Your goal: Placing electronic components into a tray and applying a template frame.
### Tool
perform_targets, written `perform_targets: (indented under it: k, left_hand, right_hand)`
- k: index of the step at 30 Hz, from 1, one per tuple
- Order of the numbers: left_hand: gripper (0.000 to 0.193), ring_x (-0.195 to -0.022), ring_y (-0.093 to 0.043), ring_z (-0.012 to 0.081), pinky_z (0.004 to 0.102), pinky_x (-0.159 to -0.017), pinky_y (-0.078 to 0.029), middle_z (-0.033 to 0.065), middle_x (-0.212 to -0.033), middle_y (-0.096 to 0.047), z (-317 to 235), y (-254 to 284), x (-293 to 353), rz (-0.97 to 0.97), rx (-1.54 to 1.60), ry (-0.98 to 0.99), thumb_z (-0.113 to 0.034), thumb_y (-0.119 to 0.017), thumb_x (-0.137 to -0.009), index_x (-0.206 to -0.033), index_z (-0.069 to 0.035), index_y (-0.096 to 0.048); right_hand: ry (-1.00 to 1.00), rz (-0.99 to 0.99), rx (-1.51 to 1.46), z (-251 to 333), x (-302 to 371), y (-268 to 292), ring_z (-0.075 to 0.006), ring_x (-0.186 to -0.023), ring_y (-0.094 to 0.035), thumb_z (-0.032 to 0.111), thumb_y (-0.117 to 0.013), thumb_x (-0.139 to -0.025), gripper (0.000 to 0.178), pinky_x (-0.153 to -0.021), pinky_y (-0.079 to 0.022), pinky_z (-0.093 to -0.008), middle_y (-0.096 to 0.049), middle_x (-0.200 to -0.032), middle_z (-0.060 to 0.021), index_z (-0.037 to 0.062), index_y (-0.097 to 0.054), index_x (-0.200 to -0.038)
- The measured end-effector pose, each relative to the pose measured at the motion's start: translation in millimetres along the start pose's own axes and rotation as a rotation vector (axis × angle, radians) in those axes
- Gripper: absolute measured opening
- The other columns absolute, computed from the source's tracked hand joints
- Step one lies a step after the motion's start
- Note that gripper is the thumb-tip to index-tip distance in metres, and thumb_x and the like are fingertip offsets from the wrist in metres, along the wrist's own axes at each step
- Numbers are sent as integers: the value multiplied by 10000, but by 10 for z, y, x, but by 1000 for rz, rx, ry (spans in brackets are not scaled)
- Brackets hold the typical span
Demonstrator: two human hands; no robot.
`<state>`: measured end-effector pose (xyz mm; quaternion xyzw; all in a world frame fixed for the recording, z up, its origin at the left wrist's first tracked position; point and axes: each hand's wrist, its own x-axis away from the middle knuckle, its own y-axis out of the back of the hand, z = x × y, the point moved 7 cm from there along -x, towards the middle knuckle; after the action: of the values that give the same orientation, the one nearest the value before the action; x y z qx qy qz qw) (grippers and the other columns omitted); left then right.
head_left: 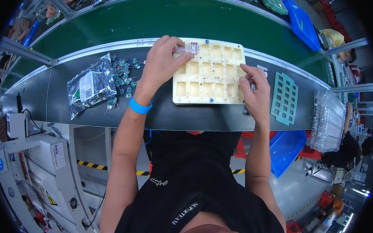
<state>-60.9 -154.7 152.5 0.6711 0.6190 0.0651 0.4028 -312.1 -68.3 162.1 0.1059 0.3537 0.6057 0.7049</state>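
Pinkish translucent square piece [194, 48] near far-left corner of cream rectangular pocketed tray [197, 78]; left hand [160, 61] at it, grip unclear. Right hand [256, 90] by right edge, thumb and forefinger parted. Tray along far edge of dark flat bench [161, 115].

We're on 1 view: head cam, left of 2 fisheyes worn side by side. We look steeply down from the wearer's head; frame top faces ahead. Upright, not mirrored. Nearest to us: the shirt [204, 176], big at bottom centre. Left forearm [129, 130] and right forearm [258, 150] run up-frame past it. Left hand [164, 58], right hand [257, 88] and tray [199, 78] sit farther off, above frame centre; the belt [132, 25] crosses beyond. Coverage is very wide: we catch the machine [45, 164] at left and floor [305, 188] at right. Bench [163, 113] and belt edges bow; corners go black.
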Motion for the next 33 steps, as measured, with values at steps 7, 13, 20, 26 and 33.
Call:
perform_targets:
  k: [7, 13, 20, 26, 33]
  left_hand:
    - [213, -764, -560, 242, 351, -670, -468, 87, -832, -546, 128, -3, -21, 25, 41, 11, -195, -711, -810, -946, -37, -667]
    - [272, -987, -525, 284, 381, -867, -447, 113, -982, -544, 175, 25, -118, 22, 32, -37, -219, -719, -776, -981, -49, -667]
    - [361, -1080, -488, 305, 390, -959, -413, 125, -1063, -541, 344, -83, -223, 229, 95, 29, -229, -713, -767, -1067, -42, -642]
    - [425, -1117, -467, 304, 398, -983, -400, 128, -1114, -531, 303, -104, -217, 275, 84, 37, -236, -717, -768, -1143, -57, -630]
    - [374, -1041, -478, 310, 393, -926, -435, 100, -1084, -577, -109, -172, -251, 198, -123, -186, -238, -754, -766, -1103, -89, -691]
  right_hand:
    - [4, -33, -19, -14, 43, 9, -181, -829, -565, 47, -624, -861, 332, -735, -479, -290, -602, -993, -99, 28, -653, -1192]
    - [-17, -79, -77, -54, 176, 70, -159, -801, -558, 27, -605, -872, 326, -743, -480, -279, -589, -973, -91, 11, -647, -1196]
    - [-92, -147, -80, -226, 446, 354, -152, -846, -560, 24, -605, -881, 333, -772, -477, -270, -587, -1021, -93, 11, -647, -1211]
    - [-180, -189, 13, -370, 710, 596, -160, -851, -563, 21, -603, -883, 327, -771, -483, -281, -592, -1046, -96, 7, -646, -1207]
    - [-282, -238, 144, -581, 889, 777, -187, -829, -576, 39, -618, -894, 299, -712, -487, -295, -591, -1018, -107, 30, -650, -1191]
